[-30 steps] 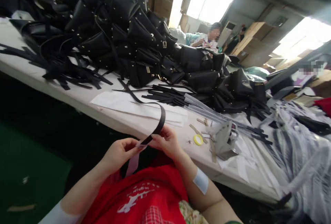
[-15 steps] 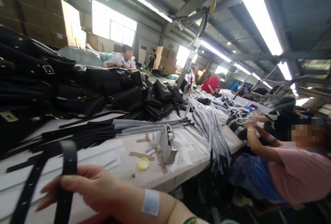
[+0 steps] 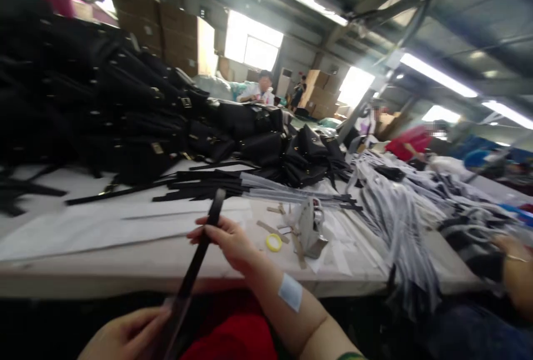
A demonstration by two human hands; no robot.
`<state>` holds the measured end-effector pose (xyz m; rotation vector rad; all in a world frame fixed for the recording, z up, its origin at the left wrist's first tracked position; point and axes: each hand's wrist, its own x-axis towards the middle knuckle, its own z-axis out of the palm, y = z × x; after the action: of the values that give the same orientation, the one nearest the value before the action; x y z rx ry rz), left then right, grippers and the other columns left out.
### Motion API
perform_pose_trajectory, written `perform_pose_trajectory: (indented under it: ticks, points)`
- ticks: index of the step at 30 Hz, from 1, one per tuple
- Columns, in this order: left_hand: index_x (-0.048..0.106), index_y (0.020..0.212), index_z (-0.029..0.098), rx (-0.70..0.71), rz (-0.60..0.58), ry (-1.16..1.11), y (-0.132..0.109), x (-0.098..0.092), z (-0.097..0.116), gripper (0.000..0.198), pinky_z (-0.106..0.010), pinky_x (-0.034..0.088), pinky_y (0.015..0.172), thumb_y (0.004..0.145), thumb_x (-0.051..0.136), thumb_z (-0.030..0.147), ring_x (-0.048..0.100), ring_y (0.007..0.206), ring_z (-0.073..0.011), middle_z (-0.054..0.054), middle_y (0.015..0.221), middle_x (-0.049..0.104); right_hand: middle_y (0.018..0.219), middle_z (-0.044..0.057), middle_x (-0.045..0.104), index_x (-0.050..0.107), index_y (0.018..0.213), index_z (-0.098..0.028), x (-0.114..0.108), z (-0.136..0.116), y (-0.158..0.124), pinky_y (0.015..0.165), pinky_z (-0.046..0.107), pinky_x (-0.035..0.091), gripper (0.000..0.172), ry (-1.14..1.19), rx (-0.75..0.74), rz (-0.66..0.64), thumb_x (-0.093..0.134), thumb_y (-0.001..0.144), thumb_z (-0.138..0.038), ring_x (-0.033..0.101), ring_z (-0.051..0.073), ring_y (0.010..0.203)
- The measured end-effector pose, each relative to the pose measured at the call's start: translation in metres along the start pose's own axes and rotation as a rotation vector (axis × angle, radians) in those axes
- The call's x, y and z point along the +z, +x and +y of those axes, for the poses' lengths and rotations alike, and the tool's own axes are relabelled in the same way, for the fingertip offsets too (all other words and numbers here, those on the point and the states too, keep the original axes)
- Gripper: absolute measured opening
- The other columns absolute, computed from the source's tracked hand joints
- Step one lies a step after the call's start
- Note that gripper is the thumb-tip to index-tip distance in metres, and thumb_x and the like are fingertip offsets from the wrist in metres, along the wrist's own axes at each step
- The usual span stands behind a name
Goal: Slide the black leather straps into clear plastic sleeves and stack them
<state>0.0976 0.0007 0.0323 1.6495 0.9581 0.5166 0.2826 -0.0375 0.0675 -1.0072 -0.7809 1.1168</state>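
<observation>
A long black strap [image 3: 199, 260] runs slantwise from the table edge down toward my lap. My right hand [image 3: 231, 243] pinches its upper part just in front of the white table [image 3: 125, 263]. My left hand [image 3: 125, 338], blurred at the bottom edge, is closed round the strap's lower end. A white plaster [image 3: 290, 292] sticks to my right forearm. I wear a red top [image 3: 237, 338].
A big heap of black bags [image 3: 125, 116] fills the table's back left. Black straps and clear sleeves [image 3: 233, 188] lie in the middle, beside a yellow tape roll [image 3: 273, 242] and a grey tool [image 3: 311, 228]. Striped straps [image 3: 400, 210] hang right. Other people work nearby.
The view swung back left and down. My left hand has come into view on the strap's lower end, and the strap now runs straight instead of looping over my right hand.
</observation>
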Motion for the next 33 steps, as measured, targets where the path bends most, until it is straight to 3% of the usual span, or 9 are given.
perform_pose_trajectory:
  ticks: [3,6,9,15,19,23,29,33]
  points:
    - [0.081,0.077,0.024,-0.101,-0.068,-0.072,-0.019,-0.028,-0.004,0.05,-0.04,0.06,0.079,0.058,0.074,0.07,0.074,0.087,-0.0364,-0.005,0.08,0.08,0.095,0.008,0.077,0.068,0.105,-0.018,0.003,0.016,-0.003,0.099,0.047,0.048,0.048,0.012,0.056,-0.031,0.079,0.072,-0.051,0.071,0.024,0.094]
    - [0.082,0.09,0.021,-0.074,-0.046,-0.109,-0.016,-0.029,0.006,0.049,-0.036,0.056,0.081,0.069,0.07,0.064,0.073,0.089,-0.0333,-0.006,0.089,0.081,0.102,0.008,0.077,0.068,0.11,-0.02,0.01,0.03,-0.01,0.104,0.047,0.045,0.043,-0.03,0.064,-0.07,0.075,0.078,-0.048,0.069,0.025,0.103]
    - [0.082,0.089,0.019,-0.025,-0.066,-0.103,-0.011,-0.023,0.011,0.044,-0.033,0.054,0.075,0.074,0.068,0.058,0.073,0.082,-0.0296,-0.007,0.089,0.081,0.105,0.006,0.076,0.066,0.115,-0.021,0.011,0.026,-0.012,0.105,0.046,0.044,0.044,-0.076,0.021,-0.093,0.075,0.078,-0.041,0.067,0.024,0.108]
    - [0.08,0.076,0.015,-0.103,-0.223,-0.013,-0.019,-0.019,-0.028,0.042,-0.031,0.052,0.065,0.075,0.065,0.055,0.071,0.072,-0.0278,-0.01,0.076,0.079,0.105,0.006,0.076,0.063,0.121,-0.021,-0.008,-0.002,0.004,0.099,0.045,0.047,0.045,-0.072,-0.087,-0.002,0.073,0.081,-0.038,0.07,0.022,0.095]
    - [0.08,0.071,0.016,-0.138,-0.224,0.041,-0.02,-0.021,-0.043,0.044,-0.029,0.049,0.061,0.071,0.066,0.058,0.07,0.067,-0.0276,-0.009,0.071,0.078,0.106,0.007,0.076,0.063,0.121,-0.022,-0.016,-0.013,0.014,0.096,0.044,0.048,0.042,-0.123,-0.134,-0.016,0.07,0.084,-0.041,0.07,0.022,0.094]
    - [0.082,0.078,0.017,-0.096,-0.202,-0.006,-0.015,-0.028,-0.026,0.047,-0.03,0.051,0.068,0.072,0.067,0.061,0.071,0.075,-0.0285,-0.008,0.08,0.08,0.109,0.008,0.076,0.064,0.119,-0.021,-0.011,-0.021,0.019,0.097,0.044,0.048,0.041,-0.138,-0.149,-0.047,0.07,0.084,-0.043,0.071,0.022,0.095]
    - [0.081,0.084,0.016,0.037,-0.083,-0.115,0.007,-0.038,0.021,0.046,-0.029,0.05,0.072,0.073,0.068,0.058,0.07,0.079,-0.0264,-0.006,0.084,0.08,0.109,0.009,0.076,0.065,0.117,-0.021,0.012,-0.032,0.017,0.097,0.046,0.048,0.042,-0.153,-0.13,-0.115,0.069,0.084,-0.047,0.07,0.025,0.101]
    - [0.081,0.086,0.017,0.124,-0.081,-0.147,0.02,-0.039,0.045,0.04,-0.028,0.051,0.073,0.073,0.07,0.054,0.071,0.08,-0.0244,-0.006,0.087,0.08,0.103,0.009,0.077,0.067,0.115,-0.021,0.018,-0.054,0.019,0.097,0.045,0.047,0.041,-0.152,-0.165,-0.093,0.067,0.085,-0.049,0.07,0.026,0.1]
